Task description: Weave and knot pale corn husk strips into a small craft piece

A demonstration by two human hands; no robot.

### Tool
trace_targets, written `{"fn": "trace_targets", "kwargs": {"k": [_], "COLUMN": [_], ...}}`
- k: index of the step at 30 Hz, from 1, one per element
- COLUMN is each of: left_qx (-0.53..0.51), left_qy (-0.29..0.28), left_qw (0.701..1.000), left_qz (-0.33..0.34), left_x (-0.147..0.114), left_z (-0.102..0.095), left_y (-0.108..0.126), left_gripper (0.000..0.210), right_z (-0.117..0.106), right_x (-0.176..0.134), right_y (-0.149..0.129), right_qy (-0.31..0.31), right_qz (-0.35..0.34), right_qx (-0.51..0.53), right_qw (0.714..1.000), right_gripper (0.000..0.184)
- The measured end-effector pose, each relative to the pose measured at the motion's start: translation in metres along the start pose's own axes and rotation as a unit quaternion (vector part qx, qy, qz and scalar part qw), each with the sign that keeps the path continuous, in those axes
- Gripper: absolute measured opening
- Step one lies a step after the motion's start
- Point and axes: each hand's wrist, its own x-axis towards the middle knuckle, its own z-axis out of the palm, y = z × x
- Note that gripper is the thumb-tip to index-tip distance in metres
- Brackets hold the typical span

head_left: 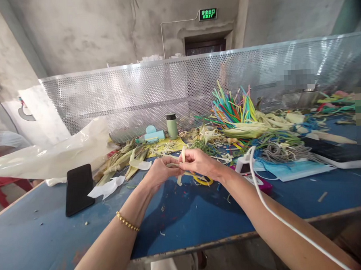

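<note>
My left hand (161,173) and my right hand (195,163) meet above the middle of the blue table, fingertips nearly touching. Both are closed in a pinch on a pale strip (183,153) that looks like corn husk. One end of it rises above my right fingers, and another piece hangs below between the hands. Part of the strip is hidden by my fingers. Just beyond my right hand lies a yellow ring-shaped handle (203,179), perhaps of scissors, partly covered.
A black phone (79,190) lies left on the blue table (185,227). Husks (118,162), a green tumbler (171,126) and colourful stems (235,108) stand behind. A white cable (262,201) crosses my right forearm. A blue mask (291,170) lies right. A perforated metal screen (136,97) borders the back.
</note>
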Motion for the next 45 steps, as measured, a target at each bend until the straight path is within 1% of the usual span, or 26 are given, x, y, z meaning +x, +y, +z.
{"fn": "trace_targets", "kwargs": {"k": [2, 5, 7, 10, 13, 17, 22, 31, 33, 36, 41, 45], "left_qx": [-0.004, -0.007, -0.007, -0.007, -0.010, -0.017, -0.004, -0.020, -0.023, -0.032, -0.066, -0.087], "left_qy": [-0.004, -0.008, -0.007, -0.007, -0.008, -0.018, -0.021, -0.049, -0.044, -0.022, 0.008, 0.034], "left_qw": [1.000, 1.000, 1.000, 1.000, 1.000, 1.000, 1.000, 0.999, 0.999, 0.999, 0.998, 0.996], "left_qz": [-0.001, 0.010, 0.015, 0.014, 0.011, 0.011, 0.017, 0.001, -0.003, 0.002, 0.010, 0.012], "left_x": [0.000, 0.000, 0.000, 0.000, -0.001, -0.001, 0.000, -0.004, -0.004, -0.002, 0.004, 0.006], "left_z": [0.000, -0.001, -0.002, -0.003, -0.003, -0.005, -0.005, -0.001, -0.001, -0.002, -0.006, -0.008], "left_y": [0.001, 0.002, 0.003, 0.003, 0.003, 0.002, 0.002, 0.009, 0.008, 0.005, -0.002, -0.002], "left_gripper": [0.029, 0.024, 0.020, 0.017, 0.016, 0.016, 0.015, 0.019, 0.019, 0.018, 0.019, 0.020], "right_z": [0.001, -0.002, -0.004, -0.007, -0.007, -0.005, -0.002, 0.001, 0.000, -0.001, -0.003, 0.000], "right_x": [0.000, -0.001, 0.000, 0.001, 0.001, 0.001, 0.002, 0.004, 0.004, 0.003, 0.002, 0.004], "right_y": [0.000, -0.001, -0.001, 0.002, 0.002, -0.001, 0.000, 0.002, 0.001, -0.001, 0.004, 0.010], "right_qy": [0.006, 0.013, 0.037, 0.079, 0.099, 0.112, 0.152, 0.173, 0.174, 0.156, 0.118, 0.081], "right_qz": [-0.004, -0.020, -0.037, -0.053, -0.067, -0.080, -0.092, -0.087, -0.085, -0.077, -0.079, -0.068], "right_qx": [-0.020, -0.008, -0.008, -0.049, -0.086, -0.098, -0.125, -0.116, -0.119, -0.117, -0.106, -0.093], "right_qw": [1.000, 1.000, 0.999, 0.994, 0.989, 0.986, 0.976, 0.974, 0.974, 0.978, 0.984, 0.990], "right_gripper": [0.015, 0.018, 0.026, 0.034, 0.032, 0.031, 0.032, 0.031, 0.030, 0.031, 0.041, 0.032]}}
